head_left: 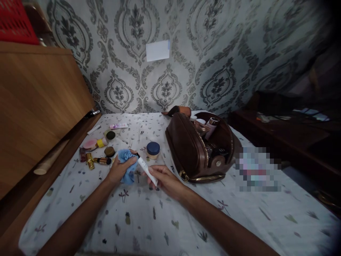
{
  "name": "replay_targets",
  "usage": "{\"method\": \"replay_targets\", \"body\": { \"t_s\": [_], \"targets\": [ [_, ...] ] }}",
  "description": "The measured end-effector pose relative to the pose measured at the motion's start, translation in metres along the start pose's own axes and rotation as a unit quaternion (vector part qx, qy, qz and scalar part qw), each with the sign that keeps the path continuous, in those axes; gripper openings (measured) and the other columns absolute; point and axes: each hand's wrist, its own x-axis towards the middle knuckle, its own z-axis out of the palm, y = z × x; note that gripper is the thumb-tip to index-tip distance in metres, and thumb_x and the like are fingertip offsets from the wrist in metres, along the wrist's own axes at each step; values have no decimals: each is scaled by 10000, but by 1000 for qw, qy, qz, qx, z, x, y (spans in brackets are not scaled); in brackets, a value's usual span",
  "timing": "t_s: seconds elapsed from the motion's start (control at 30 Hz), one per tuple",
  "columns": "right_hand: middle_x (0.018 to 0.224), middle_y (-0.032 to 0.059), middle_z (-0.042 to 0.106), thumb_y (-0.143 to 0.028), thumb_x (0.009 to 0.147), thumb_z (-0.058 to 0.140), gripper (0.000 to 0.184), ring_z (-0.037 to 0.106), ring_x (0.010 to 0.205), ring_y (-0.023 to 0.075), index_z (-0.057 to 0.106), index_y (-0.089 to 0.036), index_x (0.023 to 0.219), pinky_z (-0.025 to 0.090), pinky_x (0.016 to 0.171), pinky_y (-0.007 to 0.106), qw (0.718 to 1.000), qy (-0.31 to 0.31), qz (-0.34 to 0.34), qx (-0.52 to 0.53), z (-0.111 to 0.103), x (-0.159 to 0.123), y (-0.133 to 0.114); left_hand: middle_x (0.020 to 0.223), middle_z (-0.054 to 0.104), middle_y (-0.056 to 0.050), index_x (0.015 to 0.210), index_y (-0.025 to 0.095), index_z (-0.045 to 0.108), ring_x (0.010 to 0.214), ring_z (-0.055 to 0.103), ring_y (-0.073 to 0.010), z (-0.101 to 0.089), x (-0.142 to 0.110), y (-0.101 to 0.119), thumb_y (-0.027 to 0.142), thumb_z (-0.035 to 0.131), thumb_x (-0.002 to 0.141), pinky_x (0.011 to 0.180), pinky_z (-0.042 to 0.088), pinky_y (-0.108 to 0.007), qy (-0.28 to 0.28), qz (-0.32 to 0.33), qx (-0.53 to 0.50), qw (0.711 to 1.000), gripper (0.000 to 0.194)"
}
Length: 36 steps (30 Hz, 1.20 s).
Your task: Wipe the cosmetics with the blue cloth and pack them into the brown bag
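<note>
My right hand point(162, 176) is closed around the lower end of a slim white tube point(146, 169) with a dark cap, tilted up to the left. My left hand point(120, 167) grips a crumpled blue cloth point(128, 160), held beside the capped end of the tube. Whether the cloth touches the cap I cannot tell. Just beyond my hands stands a jar with a dark blue lid point(153, 149). Right of it, a brown toiletry bag point(189, 149) lies unzipped, with several bottles and cosmetics inside.
Several cosmetics lie at the left, among them a gold lipstick tube point(90, 161), a pink compact point(90, 144) and a pink-white tube point(118, 126). A wooden cabinet point(39, 106) borders the left side. Behind the patterned cloth point(144, 227) rises a papered wall. A pixelated patch covers something at right.
</note>
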Motion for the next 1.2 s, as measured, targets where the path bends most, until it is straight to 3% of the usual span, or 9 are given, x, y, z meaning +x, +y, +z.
{"method": "replay_targets", "body": {
  "t_s": [0.13, 0.27, 0.33, 0.4, 0.57, 0.73, 0.8, 0.9, 1.2],
  "targets": [
    [580, -24, 596, -606, 726, 774, 499, 463, 430, 45, 733, -117, 817, 306, 441, 194, 996, -47, 40, 72, 4, -2, 0, 554, 594, 55, 956, 153, 688, 456, 505, -87, 6, -4, -5, 573, 898, 478, 443, 419, -199, -2, -50, -54, 997, 670],
    [617, -8, 616, -628, 720, 770, 526, 479, 458, 54, 739, -116, 839, 302, 434, 190, 994, -51, 52, 86, 5, -2, 2, 562, 598, 24, 1039, 131, 710, 498, 588, -137, 13, -12, -9, 578, 837, 631, 507, 498, -256, -142, -99, -90, 981, 618],
    [666, 23, 646, -672, 716, 744, 568, 551, 533, 85, 733, -113, 816, 367, 484, 203, 996, -36, 44, 63, 5, -1, 5, 540, 577, 27, 1066, 134, 707, 484, 595, -157, 16, -14, -10, 564, 794, 699, 506, 514, -289, -201, -104, -98, 969, 573],
    [709, 46, 660, -713, 725, 703, 604, 605, 630, 122, 725, -113, 790, 443, 580, 234, 1000, -16, 23, 11, 3, 1, 6, 562, 597, 18, 1030, 134, 712, 479, 581, -154, 16, -14, -11, 572, 806, 674, 499, 515, -296, -186, -106, -88, 973, 572],
    [797, 40, 641, -663, 752, 708, 528, 578, 706, 140, 713, -141, 822, 453, 608, 248, 980, 62, -101, -161, -3, 3, 4, 775, 693, -17, 904, 163, 707, 715, 631, -164, 8, -9, -13, 589, 874, 524, 681, 524, -269, -18, -58, 10, 998, 595],
    [749, -36, 549, -578, 767, 746, 553, 501, 554, 83, 624, -211, 1162, 385, 477, 208, 979, 73, -157, -106, -2, 3, 1, 689, 634, 4, 799, 166, 667, 654, 567, -145, 5, -8, -13, 615, 769, 669, 619, 454, -243, -83, -24, 145, 986, 479],
    [683, -64, 495, -561, 782, 739, 514, 439, 476, 60, 625, -209, 1139, 340, 431, 201, 979, 69, -165, -98, -2, 4, 2, 628, 597, 8, 701, 167, 623, 601, 531, -137, 6, -9, -15, 637, 714, 718, 565, 418, -237, -115, -16, 178, 977, 478],
    [616, -76, 468, -552, 769, 751, 438, 407, 426, 51, 653, -194, 1000, 289, 395, 200, 980, 78, -161, -88, -4, 6, 4, 577, 581, 4, 642, 175, 594, 549, 499, -131, 7, -9, -18, 648, 693, 735, 510, 382, -233, -108, -24, 198, 974, 492],
    [668, -25, 614, -472, 762, 784, 355, 546, 564, 94, 709, -191, 965, 411, 506, 219, 985, 44, -152, -67, -5, 4, -4, 546, 631, -16, 726, 136, 680, 452, 522, -108, 9, -9, -19, 659, 787, 638, 437, 377, -205, -134, -132, 54, 981, 542]
  ]
}}
